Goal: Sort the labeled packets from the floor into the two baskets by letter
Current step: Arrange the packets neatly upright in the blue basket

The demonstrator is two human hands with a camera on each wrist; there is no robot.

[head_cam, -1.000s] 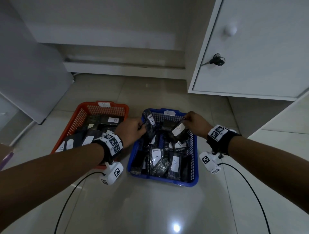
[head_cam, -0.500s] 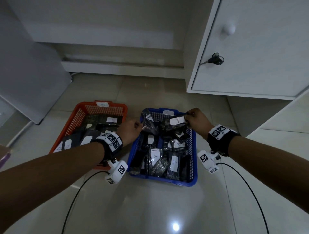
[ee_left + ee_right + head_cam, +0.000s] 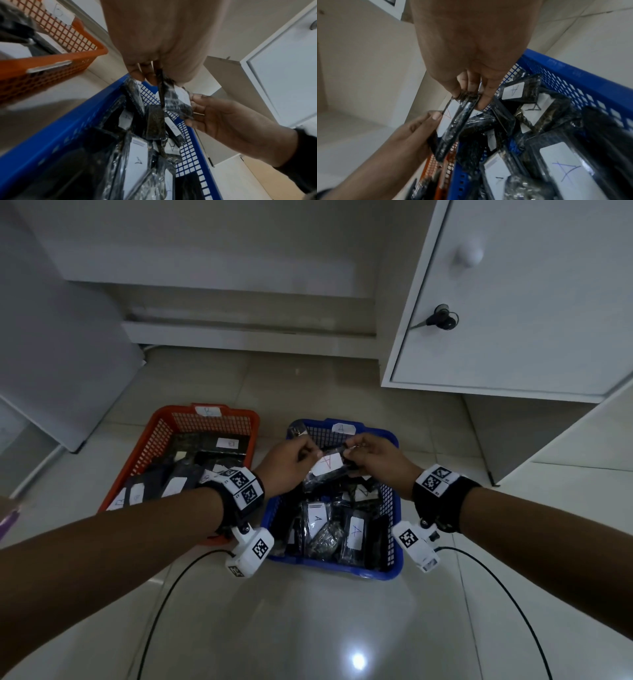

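Both hands now on pkt (image 3: 327,465).

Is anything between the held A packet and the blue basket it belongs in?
Nothing visible blocks it. Both the left hand and right hand pinch the A packet directly above the open blue basket, with only other A packets lying below.

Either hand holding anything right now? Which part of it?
Both hold one black packet labelled A, above the blue basket. The left hand pinches its left edge, and the right hand has its grip on the right end.
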